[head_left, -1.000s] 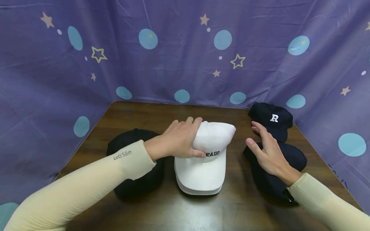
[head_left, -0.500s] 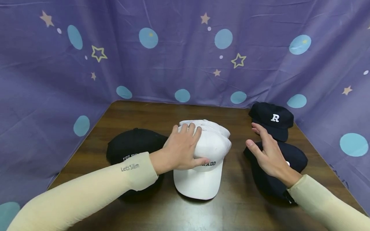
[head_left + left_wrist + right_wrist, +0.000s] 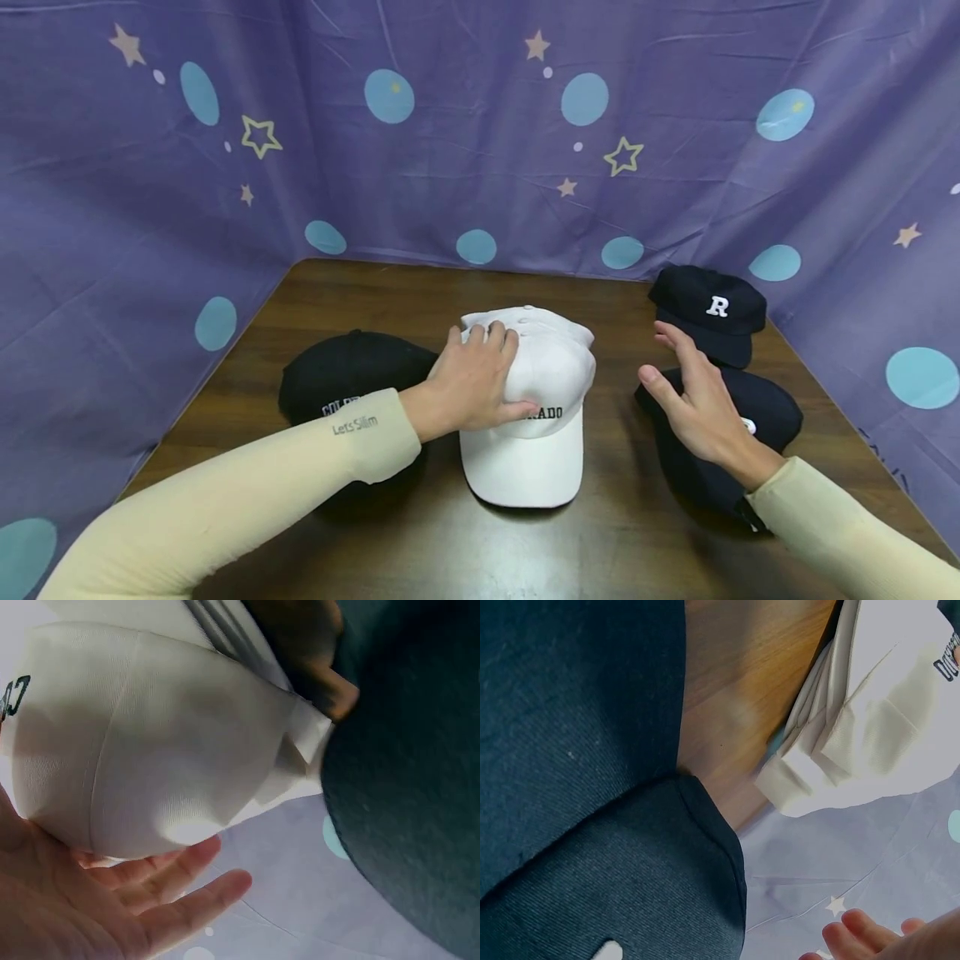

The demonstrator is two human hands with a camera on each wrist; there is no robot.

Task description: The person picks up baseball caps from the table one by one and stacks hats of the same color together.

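Note:
My left hand [image 3: 468,379] holds a white baseball cap [image 3: 551,375] by its crown, thumb on the front beside dark lettering and fingers over the top. This cap sits nested over another white cap, whose crown [image 3: 566,323] shows behind it. In the left wrist view the fingers [image 3: 199,900] lie along the crown [image 3: 165,735]. My right hand [image 3: 701,404] hovers over a navy cap [image 3: 776,408], fingers extended and thumb apart, holding nothing. The right wrist view shows several layered white edges [image 3: 810,727] at the caps' back.
A black cap [image 3: 345,367] with pale lettering stands left of the white ones, partly behind my left sleeve [image 3: 300,467]. Another navy cap with a white R [image 3: 712,304] sits at the back right. A patterned purple curtain [image 3: 465,150] encloses the brown table [image 3: 375,287].
The held white cap was tilted and raised at the right; it has come down level over the other white cap, the left hand lowering with it. The right hand has stayed in place.

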